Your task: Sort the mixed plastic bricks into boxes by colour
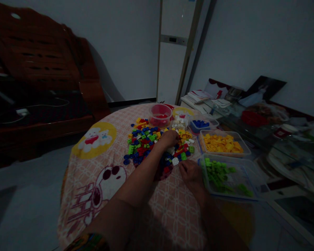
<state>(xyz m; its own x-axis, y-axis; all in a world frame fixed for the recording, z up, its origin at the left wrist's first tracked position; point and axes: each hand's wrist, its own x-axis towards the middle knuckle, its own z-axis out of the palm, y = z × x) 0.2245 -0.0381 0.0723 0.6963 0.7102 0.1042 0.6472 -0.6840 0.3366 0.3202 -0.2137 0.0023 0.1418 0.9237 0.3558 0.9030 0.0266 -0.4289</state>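
Note:
A pile of mixed toy bricks (143,143) in red, blue, green, yellow and white lies on the cloth-covered round table (170,205). My left hand (169,138) reaches over the right part of the pile, its fingers bent down among the bricks and mostly hidden. At the pile's near right edge, my right hand (191,173) rests with its fingertips beside a white brick (175,161); whether it grips anything is too dark to tell. Right of my right hand is a box of green bricks (219,176), with a box of yellow bricks (222,143) behind it.
A round tub with red bricks (160,115) stands behind the pile, and a box of blue bricks (201,124) sits at the back right. A cluttered glass table (240,129) adjoins on the right. A wooden bench (42,69) stands at the left.

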